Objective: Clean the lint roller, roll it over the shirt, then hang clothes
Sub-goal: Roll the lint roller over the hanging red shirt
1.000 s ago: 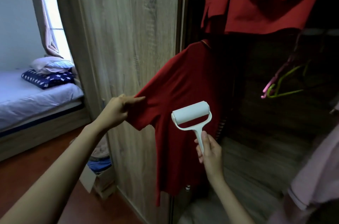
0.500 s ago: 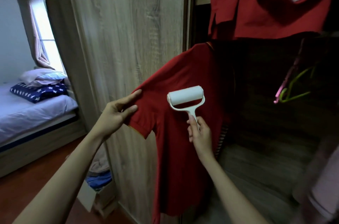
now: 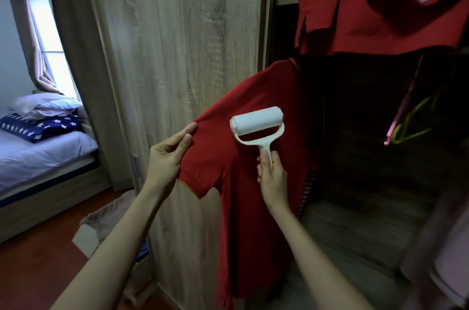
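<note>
A red short-sleeved shirt [image 3: 243,182] hangs at the edge of an open wardrobe, its collar end hidden in the dark. My left hand [image 3: 167,157] pinches the shirt's sleeve and holds it stretched out to the left. My right hand [image 3: 271,177] grips the thin handle of a white lint roller [image 3: 257,123]. The roller's head lies against the shirt's upper chest, just right of the sleeve seam.
A wooden wardrobe door [image 3: 182,55] stands behind the shirt. More red clothes [image 3: 368,17] hang over a shelf above. Pink and green hangers [image 3: 408,122] are inside on the right. A cardboard box [image 3: 101,231] sits on the floor, and a bed [image 3: 38,157] is at far left.
The lint roller has travelled up the shirt from below the sleeve to the upper chest. My left hand has kept hold of the sleeve, and my head has turned slightly.
</note>
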